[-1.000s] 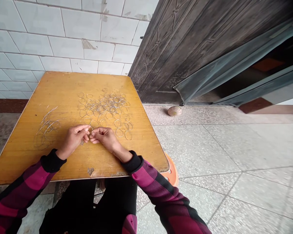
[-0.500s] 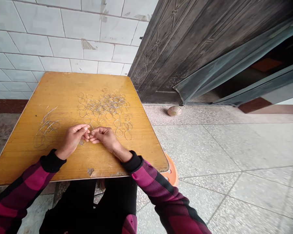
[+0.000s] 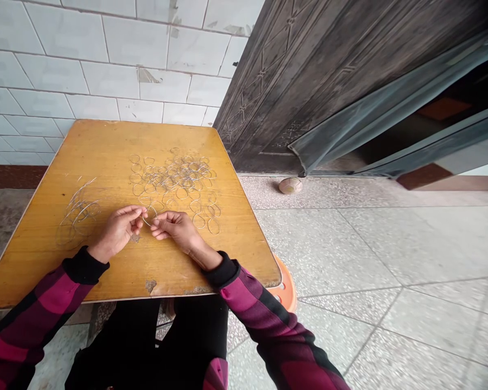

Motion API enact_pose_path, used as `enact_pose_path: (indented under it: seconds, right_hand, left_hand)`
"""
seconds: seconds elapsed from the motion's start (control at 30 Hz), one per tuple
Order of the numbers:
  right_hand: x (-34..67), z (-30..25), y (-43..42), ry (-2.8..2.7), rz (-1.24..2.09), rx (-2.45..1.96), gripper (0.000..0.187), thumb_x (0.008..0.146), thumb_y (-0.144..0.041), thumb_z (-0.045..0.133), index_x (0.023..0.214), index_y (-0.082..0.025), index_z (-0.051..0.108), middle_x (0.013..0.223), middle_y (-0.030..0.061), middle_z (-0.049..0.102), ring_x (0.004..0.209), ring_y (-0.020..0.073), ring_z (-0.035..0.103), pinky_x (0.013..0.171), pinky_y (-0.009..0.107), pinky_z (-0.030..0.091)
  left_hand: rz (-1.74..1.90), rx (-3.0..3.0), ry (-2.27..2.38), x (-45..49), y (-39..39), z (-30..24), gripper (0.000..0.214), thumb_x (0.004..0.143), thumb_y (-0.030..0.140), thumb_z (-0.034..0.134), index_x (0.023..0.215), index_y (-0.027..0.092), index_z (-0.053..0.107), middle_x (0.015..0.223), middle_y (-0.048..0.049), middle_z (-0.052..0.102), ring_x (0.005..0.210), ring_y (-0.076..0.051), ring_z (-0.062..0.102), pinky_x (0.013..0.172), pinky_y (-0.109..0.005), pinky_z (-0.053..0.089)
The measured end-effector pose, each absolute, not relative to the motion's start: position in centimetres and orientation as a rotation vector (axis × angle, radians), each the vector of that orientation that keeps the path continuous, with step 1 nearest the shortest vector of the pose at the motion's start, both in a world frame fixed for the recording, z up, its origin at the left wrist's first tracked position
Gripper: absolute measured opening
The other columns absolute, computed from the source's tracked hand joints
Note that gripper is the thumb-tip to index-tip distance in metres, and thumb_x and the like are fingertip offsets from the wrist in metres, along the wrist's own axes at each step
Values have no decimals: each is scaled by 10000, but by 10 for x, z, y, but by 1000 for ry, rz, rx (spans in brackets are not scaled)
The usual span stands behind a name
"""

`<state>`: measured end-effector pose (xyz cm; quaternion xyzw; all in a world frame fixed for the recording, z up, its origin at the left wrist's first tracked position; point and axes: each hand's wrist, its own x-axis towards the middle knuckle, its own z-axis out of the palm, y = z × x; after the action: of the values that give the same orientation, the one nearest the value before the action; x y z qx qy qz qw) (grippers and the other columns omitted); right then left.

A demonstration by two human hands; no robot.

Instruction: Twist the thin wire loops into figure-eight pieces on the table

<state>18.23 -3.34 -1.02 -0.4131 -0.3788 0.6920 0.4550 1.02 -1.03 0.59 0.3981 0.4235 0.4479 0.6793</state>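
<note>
Between my hands is a thin wire (image 3: 147, 220), bent into a curve, above the near half of the wooden table. My left hand (image 3: 121, 229) pinches one side of it between thumb and fingertips. On the other side my right hand (image 3: 174, 229) pinches it too, its fingers curled. Just beyond my hands lies a spread pile of wire pieces bent into double loops (image 3: 183, 173), many overlapping. To the left of my left hand rests a loose bunch of longer, gently curved wires (image 3: 80, 208).
The yellow wooden table (image 3: 106, 146) has chipped spots near its front edge. An orange stool (image 3: 285, 287) shows under its right corner. White wall tiles (image 3: 109, 81) stand behind. A dark carved door (image 3: 264, 92), a curtain (image 3: 350, 130) and a round object (image 3: 290, 186) are to the right.
My left hand has shifted slightly left, away from my right hand. The gap between my fingertips is wider, and more of the curved wire shows there.
</note>
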Motion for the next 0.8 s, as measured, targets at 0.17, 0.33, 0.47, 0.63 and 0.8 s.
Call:
enact_pose_path:
  seconds: [0.17,0.33,0.47,0.63,0.8]
  right_hand:
    - [184,-11,-33,-923,1683,-1021,316,640,-392,812,760,-142,661,714,18,699,603,92,656,596,218,549]
    - [183,-12,-33,-909,1692,-1026,321,629,-389,818,764,-143,661,717,18,700,607,97,655,608,230,549]
    - [180,-12,-33,-920,1695,-1023,323,634,-394,815,778,-149,662,721,15,697,625,101,660,620,235,553]
    - [175,-14,-34,-943,1662,-1020,366,606,-431,819,787,-152,666,709,4,691,610,96,657,608,228,552]
    - [174,-17,-35,-971,1644,-1029,343,635,-420,803,802,-156,662,709,1,685,608,96,652,615,240,553]
  left_hand:
    - [1090,1342,1144,9,-17,2,183,748,307,685,852,158,655,603,8,613,506,-112,549,497,-226,447]
    - [1085,1528,1203,13,-23,-4,248,718,279,699,942,172,689,714,-29,679,522,-130,565,489,-237,427]
    - [1131,1556,1240,17,-25,-5,237,707,203,679,939,190,726,618,-21,637,612,-176,591,566,-261,435]
    - [1110,1627,1281,18,-26,-6,264,721,180,636,965,195,734,577,-15,603,662,-206,609,645,-292,460]
    - [1012,1771,1382,19,-25,-7,337,769,183,556,1069,166,708,568,-9,600,573,-181,575,616,-289,461]
